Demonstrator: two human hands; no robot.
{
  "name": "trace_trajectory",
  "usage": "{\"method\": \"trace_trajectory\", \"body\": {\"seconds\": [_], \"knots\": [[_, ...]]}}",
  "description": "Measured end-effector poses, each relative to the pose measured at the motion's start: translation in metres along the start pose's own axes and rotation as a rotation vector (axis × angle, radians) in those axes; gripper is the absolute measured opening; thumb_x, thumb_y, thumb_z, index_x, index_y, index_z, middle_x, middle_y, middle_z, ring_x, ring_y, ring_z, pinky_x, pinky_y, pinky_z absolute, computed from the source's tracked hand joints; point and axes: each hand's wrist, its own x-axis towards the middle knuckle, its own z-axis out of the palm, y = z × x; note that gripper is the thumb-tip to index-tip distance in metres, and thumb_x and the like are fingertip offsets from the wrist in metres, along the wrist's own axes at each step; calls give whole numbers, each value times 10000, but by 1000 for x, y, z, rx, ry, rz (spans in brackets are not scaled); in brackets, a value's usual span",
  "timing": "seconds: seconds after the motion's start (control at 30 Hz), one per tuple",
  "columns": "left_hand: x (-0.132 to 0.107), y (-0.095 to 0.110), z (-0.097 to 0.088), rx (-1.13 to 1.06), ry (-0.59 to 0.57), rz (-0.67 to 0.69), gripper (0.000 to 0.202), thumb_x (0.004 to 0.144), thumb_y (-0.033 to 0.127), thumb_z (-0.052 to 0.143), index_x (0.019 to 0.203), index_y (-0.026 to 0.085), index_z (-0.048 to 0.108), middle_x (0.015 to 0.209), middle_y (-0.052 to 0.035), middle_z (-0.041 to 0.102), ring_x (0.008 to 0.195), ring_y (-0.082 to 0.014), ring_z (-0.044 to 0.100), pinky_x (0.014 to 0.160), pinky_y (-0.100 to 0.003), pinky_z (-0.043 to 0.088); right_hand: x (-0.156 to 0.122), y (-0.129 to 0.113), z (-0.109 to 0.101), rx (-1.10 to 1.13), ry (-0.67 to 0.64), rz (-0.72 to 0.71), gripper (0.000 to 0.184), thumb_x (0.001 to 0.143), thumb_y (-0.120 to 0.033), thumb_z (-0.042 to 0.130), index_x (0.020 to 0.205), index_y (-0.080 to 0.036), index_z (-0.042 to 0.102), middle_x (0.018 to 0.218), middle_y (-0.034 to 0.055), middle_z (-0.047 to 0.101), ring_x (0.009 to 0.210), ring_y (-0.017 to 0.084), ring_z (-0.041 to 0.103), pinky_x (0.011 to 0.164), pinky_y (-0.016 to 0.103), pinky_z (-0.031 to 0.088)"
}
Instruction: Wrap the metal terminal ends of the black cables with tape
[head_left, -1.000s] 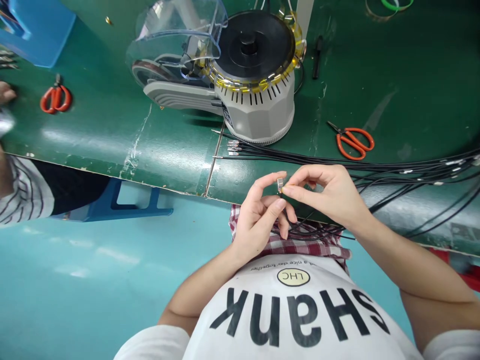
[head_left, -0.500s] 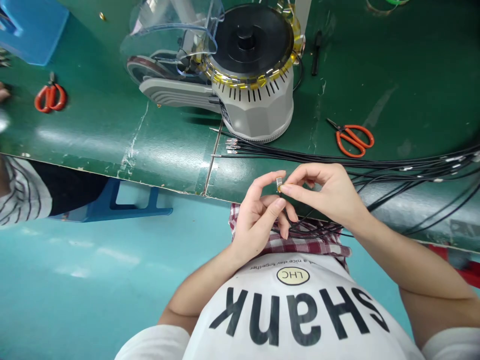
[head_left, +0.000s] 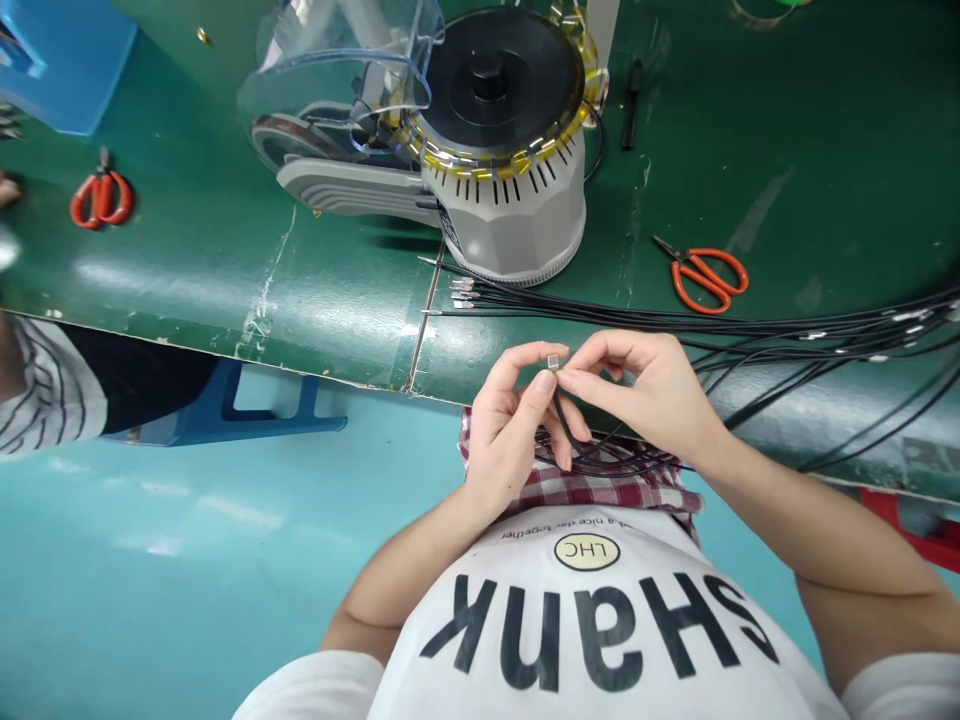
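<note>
Between my hands is a small silver cable connector (head_left: 553, 362) at the end of a black cable (head_left: 564, 422). My left hand (head_left: 517, 410) is closed on it, with the thumb at its base and the index finger behind. The cable runs down past the other left fingers. My right hand (head_left: 637, 380) pinches at the connector's right side with thumb and index finger. Their tips hide part of it. Beyond my hands lie several black cables with silver connector ends (head_left: 463, 290).
A tape dispenser (head_left: 510, 220) with a black disc and yellow tape stands ahead. Orange-handled scissors (head_left: 709, 280) lie to the right, another pair (head_left: 101, 198) at far left. A black pen (head_left: 631, 105) and a blue bin (head_left: 71, 70) are further back. Someone's striped sleeve (head_left: 52, 385) shows at left.
The connector has turned and dropped slightly left between my fingers. My left thumb has moved up to its base, and more of the black cable shows below it.
</note>
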Motion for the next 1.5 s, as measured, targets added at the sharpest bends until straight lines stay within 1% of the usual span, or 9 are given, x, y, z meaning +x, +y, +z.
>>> {"method": "trace_trajectory", "body": {"seconds": [0.17, 0.37, 0.6, 0.67, 0.83, 1.0, 1.07, 1.3, 1.5], "knots": [[3, 1, -2, -73, -39, -48, 280, 978, 446, 572, 1185, 261, 539, 615, 20, 645, 414, -140, 588, 339, -217, 472, 2, 2, -2, -14, -1, -6, 287, 875, -444, 716, 799, -167, 720, 671, 11, 692, 641, 138, 616, 673, 295, 483], [4, 1, 0, -125, -74, -59, 229, 1006, 402, 526, 1183, 257, 529, 609, 15, 659, 403, -137, 602, 333, -194, 473, 2, 3, -4, -44, 16, -9, 229, 884, -376, 710, 787, -170, 731, 710, 7, 689, 658, 129, 590, 681, 293, 429], [5, -4, -4, -151, -139, 46, 209, 1051, 312, 410, 1207, 218, 514, 653, -4, 698, 387, -114, 582, 339, -170, 461, 1, 5, -4, -16, 12, 0, 185, 894, -321, 696, 795, -169, 733, 736, 8, 695, 682, 129, 564, 700, 301, 404], [4, -5, -6, -139, -157, 63, 210, 1044, 294, 440, 1227, 216, 508, 684, -6, 707, 393, -105, 586, 357, -165, 464, 1, 5, -5, -16, 14, -13, 181, 892, -321, 702, 795, -170, 732, 724, 9, 692, 672, 129, 573, 692, 300, 406], [1, -7, -9, -83, -184, 71, 351, 978, 208, 591, 1300, 255, 459, 769, 13, 716, 450, -109, 639, 433, -190, 530, -2, 4, -3, -83, 46, -109, 149, 873, -299, 723, 782, -182, 721, 708, 7, 680, 644, 128, 584, 657, 293, 434], [0, -8, -7, -52, -149, 110, 361, 984, 197, 585, 1319, 262, 465, 761, 24, 704, 463, -108, 647, 443, -190, 533, -10, 7, 3, -304, 236, -354, 59, 849, -175, 711, 793, -195, 714, 760, 6, 690, 717, 137, 621, 738, 309, 474], [0, -8, -7, -49, -144, 112, 357, 985, 205, 585, 1315, 268, 466, 760, 27, 701, 463, -104, 644, 445, -187, 531, -12, 5, 4, -300, 256, -384, 68, 849, -161, 706, 790, -194, 710, 757, 5, 688, 723, 136, 624, 733, 301, 482], [0, -7, -9, -70, -176, 92, 359, 990, 218, 578, 1323, 264, 449, 786, 11, 717, 464, -113, 651, 443, -196, 538, -5, 4, -1, -44, 107, -155, 93, 851, -262, 747, 805, -184, 726, 719, 3, 685, 631, 112, 577, 624, 274, 459], [-1, -6, -9, -75, -192, 79, 347, 996, 192, 561, 1317, 263, 450, 791, 10, 719, 482, -116, 663, 463, -199, 546, -2, 7, 0, -8, 85, -94, 135, 841, -276, 760, 758, -180, 717, 689, -5, 667, 602, 102, 555, 627, 283, 440]]}}
